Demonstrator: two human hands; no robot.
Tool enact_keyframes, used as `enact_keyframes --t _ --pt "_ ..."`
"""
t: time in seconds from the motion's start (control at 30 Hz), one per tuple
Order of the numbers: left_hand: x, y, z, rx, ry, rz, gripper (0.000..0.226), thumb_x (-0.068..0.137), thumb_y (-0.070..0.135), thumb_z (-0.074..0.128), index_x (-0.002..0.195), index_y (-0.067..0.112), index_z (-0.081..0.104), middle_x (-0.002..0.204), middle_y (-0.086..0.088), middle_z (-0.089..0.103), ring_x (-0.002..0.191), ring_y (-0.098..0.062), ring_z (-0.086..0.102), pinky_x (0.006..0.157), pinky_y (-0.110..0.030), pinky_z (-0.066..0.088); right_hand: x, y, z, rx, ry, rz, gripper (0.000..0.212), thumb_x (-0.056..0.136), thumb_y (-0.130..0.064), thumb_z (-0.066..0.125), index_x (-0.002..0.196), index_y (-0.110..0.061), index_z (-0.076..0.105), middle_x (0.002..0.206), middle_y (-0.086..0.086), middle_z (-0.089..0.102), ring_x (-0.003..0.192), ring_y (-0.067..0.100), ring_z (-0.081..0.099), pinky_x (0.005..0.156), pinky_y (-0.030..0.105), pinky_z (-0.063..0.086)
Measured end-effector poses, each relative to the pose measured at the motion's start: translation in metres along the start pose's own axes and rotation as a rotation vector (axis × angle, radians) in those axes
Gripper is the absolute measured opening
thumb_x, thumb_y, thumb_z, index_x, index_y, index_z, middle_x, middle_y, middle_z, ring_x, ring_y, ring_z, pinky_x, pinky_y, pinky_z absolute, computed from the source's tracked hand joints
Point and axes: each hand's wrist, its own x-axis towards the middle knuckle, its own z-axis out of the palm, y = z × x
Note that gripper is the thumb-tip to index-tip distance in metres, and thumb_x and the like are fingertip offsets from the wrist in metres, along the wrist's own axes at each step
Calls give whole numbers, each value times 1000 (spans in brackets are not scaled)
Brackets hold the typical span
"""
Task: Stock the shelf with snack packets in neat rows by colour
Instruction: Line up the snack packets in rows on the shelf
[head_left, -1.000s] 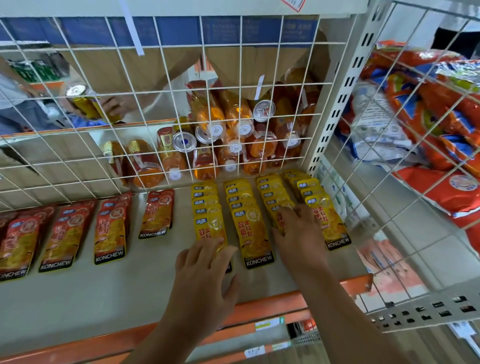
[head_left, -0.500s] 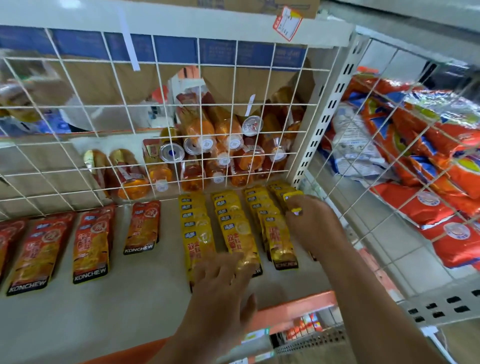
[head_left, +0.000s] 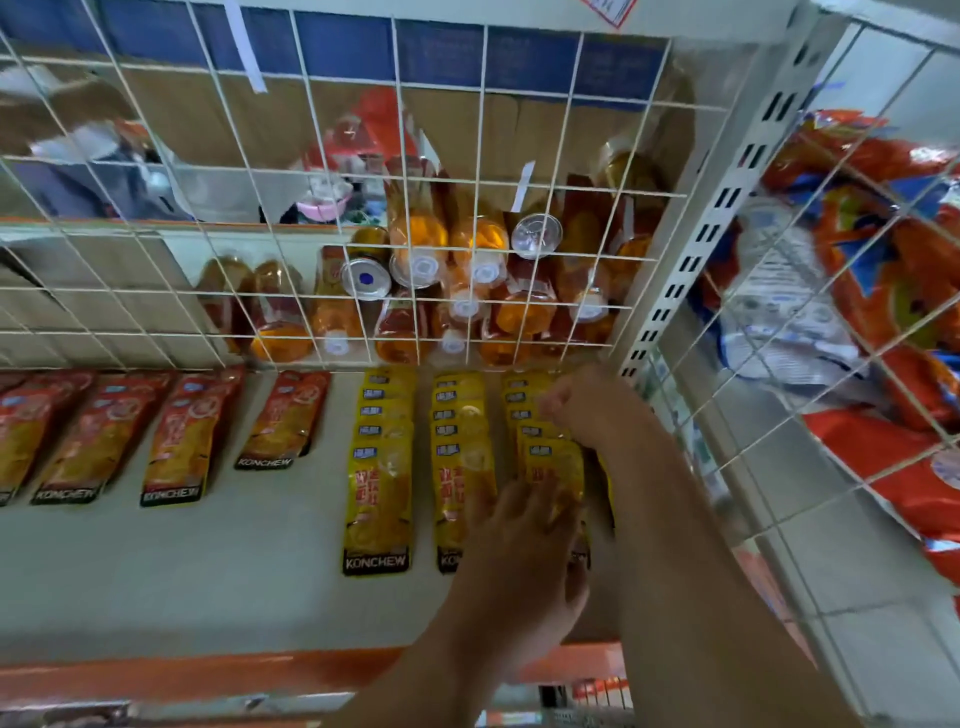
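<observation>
Yellow snack packets (head_left: 378, 488) sit in overlapping rows on the shelf (head_left: 208, 571), starting right at the foot of the wire grid (head_left: 291, 291) and running out toward the front. The left hand (head_left: 519, 561) lies flat on the front packets, fingers spread wide. The right hand (head_left: 592, 410) is up just below the grid with its fingers curled, too blurry to tell if it's got a packet. Red packets (head_left: 176, 441) line up along the grid further left. Orange drink bottles (head_left: 421, 244) are piled behind the grid.
</observation>
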Motion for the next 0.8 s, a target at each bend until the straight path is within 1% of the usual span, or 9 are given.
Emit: enact_keyframes --t 0.13,0.3,0.37,0.4,0.47,0.5,0.6,0.7,0.8 --pt "-2 -2 3 3 4 -14 53 86 47 58 136 27 60 142 2 53 123 -24 52 102 -53 39 2 -2 1 -47 -97 1 25 97 -8 57 115 -13 74 117 7 69 111 23 64 91 30 48" --pt "-4 -1 3 -10 15 -6 52 87 47 57 135 26 60 143 2 51 123 -24 53 99 -53 41 1 -7 0 -100 -111 -20 26 96 -10 59 113 -20 76 116 1 70 110 21 64 95 31 51" --pt "-4 -2 4 -5 15 -13 53 87 47 57 136 27 58 144 3 50 122 -23 52 99 -52 40 7 -10 5 -144 -106 -45 24 94 -11 63 105 -26 78 115 -5 71 106 16 65 96 32 53" --pt "-5 -2 4 -5 13 -18 53 87 47 57 136 27 58 144 3 50 122 -23 52 99 -51 40 10 -10 8 -148 -95 -54 25 93 -10 65 96 -30 79 114 -7 72 103 14 66 96 33 54" --pt "-6 -3 4 -13 12 -22 52 87 47 56 135 27 60 143 2 51 120 -23 53 97 -50 40 13 -12 11 -112 -92 -34 33 91 -8 66 73 -35 73 110 -7 73 98 13 66 96 34 54" --pt "-6 -3 3 -17 14 -21 52 87 47 56 134 27 60 142 2 51 119 -23 54 97 -50 41 14 -11 12 -89 -88 -20 37 91 -8 66 68 -36 70 109 -6 73 97 14 66 97 34 54" --pt "-7 -4 3 -15 21 -17 51 86 48 56 133 27 62 140 3 53 117 -23 56 96 -50 42 16 -8 14 -44 -80 0 28 91 -7 67 78 -30 77 108 -3 74 100 16 67 98 36 53" --pt "-7 -3 3 -15 25 -15 51 86 48 55 133 27 62 140 2 53 116 -24 56 95 -50 44 15 -5 12 25 -40 13 37 92 -7 66 64 -31 71 105 -1 75 97 16 67 96 36 54" --pt "-8 -3 3 -22 35 -10 52 86 48 57 133 27 60 141 2 52 119 -25 55 95 -52 45 11 -4 9 41 -44 6 28 94 -5 62 82 -24 78 101 2 74 94 18 68 93 35 55"
